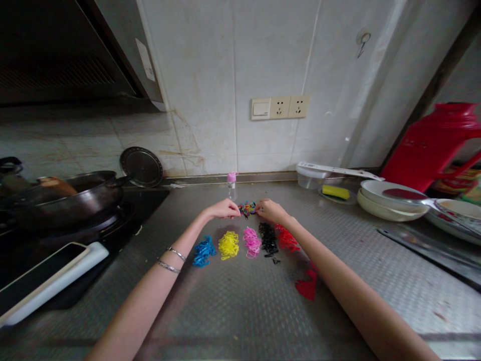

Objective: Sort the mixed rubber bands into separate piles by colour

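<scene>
A small pile of mixed-colour rubber bands (247, 209) lies on the metal counter between my hands. My left hand (224, 208) is at the pile's left edge, fingers curled together in a pinch. On the other side, my right hand (271, 210) also pinches at the pile's edge. Whatever is between the fingertips is too small to make out. Nearer to me, sorted heaps form a row: blue bands (204, 251), yellow bands (228, 245), pink bands (251, 242), black bands (268, 238) and red bands (287, 238), the last partly behind my right forearm.
A clear bottle with a pink cap (232, 186) stands behind the pile. At left are a wok (75, 193) on the stove and a phone (41, 271). To the right stand stacked bowls (391, 208), a cleaver (432, 253) and a red thermos (428, 145). A red piece (307, 287) lies near my right forearm.
</scene>
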`<action>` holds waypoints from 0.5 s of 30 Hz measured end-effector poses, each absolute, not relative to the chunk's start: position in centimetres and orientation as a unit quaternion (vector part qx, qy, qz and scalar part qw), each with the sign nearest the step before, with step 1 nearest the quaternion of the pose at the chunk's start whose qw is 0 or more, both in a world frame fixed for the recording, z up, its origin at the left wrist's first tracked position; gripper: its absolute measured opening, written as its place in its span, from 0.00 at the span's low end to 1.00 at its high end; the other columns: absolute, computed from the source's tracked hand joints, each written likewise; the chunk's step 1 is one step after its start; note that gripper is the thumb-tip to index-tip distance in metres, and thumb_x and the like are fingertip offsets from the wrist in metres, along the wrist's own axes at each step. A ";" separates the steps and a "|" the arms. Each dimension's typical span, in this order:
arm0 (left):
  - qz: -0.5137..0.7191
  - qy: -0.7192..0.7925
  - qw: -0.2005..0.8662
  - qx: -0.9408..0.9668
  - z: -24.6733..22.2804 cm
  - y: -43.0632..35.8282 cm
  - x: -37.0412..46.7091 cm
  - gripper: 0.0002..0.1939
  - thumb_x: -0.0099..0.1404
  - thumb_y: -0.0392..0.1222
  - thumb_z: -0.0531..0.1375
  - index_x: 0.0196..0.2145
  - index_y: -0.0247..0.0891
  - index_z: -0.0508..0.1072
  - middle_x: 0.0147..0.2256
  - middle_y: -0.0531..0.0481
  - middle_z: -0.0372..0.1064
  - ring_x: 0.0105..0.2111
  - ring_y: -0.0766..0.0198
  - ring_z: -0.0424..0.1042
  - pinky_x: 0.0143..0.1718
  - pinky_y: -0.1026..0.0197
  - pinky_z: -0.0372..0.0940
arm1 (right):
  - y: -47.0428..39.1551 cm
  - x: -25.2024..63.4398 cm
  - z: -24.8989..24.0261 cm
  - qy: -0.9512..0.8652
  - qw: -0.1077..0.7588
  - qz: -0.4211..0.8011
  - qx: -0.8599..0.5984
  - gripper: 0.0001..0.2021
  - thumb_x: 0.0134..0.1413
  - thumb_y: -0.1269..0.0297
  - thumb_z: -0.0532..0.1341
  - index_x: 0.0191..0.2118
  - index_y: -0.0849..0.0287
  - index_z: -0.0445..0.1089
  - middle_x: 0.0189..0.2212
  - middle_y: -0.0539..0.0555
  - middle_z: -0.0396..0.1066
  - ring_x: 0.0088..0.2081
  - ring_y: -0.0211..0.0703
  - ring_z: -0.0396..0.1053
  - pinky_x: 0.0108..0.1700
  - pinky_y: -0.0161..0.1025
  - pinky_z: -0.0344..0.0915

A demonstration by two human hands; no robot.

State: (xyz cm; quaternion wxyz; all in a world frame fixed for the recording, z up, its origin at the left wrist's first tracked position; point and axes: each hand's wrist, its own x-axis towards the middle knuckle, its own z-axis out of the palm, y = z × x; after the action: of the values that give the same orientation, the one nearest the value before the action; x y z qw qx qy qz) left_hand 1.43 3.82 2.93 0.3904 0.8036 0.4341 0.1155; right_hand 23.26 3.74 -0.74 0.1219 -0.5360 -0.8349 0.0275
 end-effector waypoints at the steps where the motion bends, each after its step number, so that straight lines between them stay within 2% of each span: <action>1: 0.126 0.451 0.389 0.794 2.7 4.0 1.1 0.15 0.50 0.45 0.57 0.30 0.30 0.74 0.17 0.54 0.62 0.14 0.75 0.52 0.15 0.69 0.44 | 3.8 23.3 -0.8 -0.837 0.122 0.024 -0.532 0.11 0.50 0.67 0.53 0.36 0.56 0.71 0.39 0.55 0.69 0.44 0.41 0.63 0.43 0.31 0.57; 9: 0.176 0.515 0.387 0.744 0.7 5.3 -0.2 0.17 0.51 0.46 0.56 0.33 0.31 0.73 0.17 0.54 0.62 0.14 0.75 0.52 0.14 0.70 0.44 | 3.7 23.2 -0.9 -0.836 0.121 0.011 -0.535 0.10 0.51 0.66 0.53 0.36 0.56 0.70 0.39 0.55 0.69 0.44 0.41 0.63 0.41 0.30 0.57; 15: 0.210 0.517 0.373 0.741 0.2 5.9 -0.2 0.15 0.51 0.45 0.57 0.30 0.30 0.73 0.16 0.54 0.60 0.14 0.76 0.51 0.14 0.70 0.44 | 3.9 23.6 -0.5 -0.830 0.134 0.014 -0.541 0.10 0.50 0.66 0.54 0.36 0.56 0.71 0.38 0.55 0.69 0.42 0.40 0.64 0.41 0.30 0.57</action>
State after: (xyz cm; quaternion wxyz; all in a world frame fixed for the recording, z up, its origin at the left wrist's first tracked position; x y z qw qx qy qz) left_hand -0.18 5.87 0.17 0.3726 0.7412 0.5174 0.2099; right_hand 23.59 3.87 -0.51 0.1343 -0.5411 -0.8301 0.0138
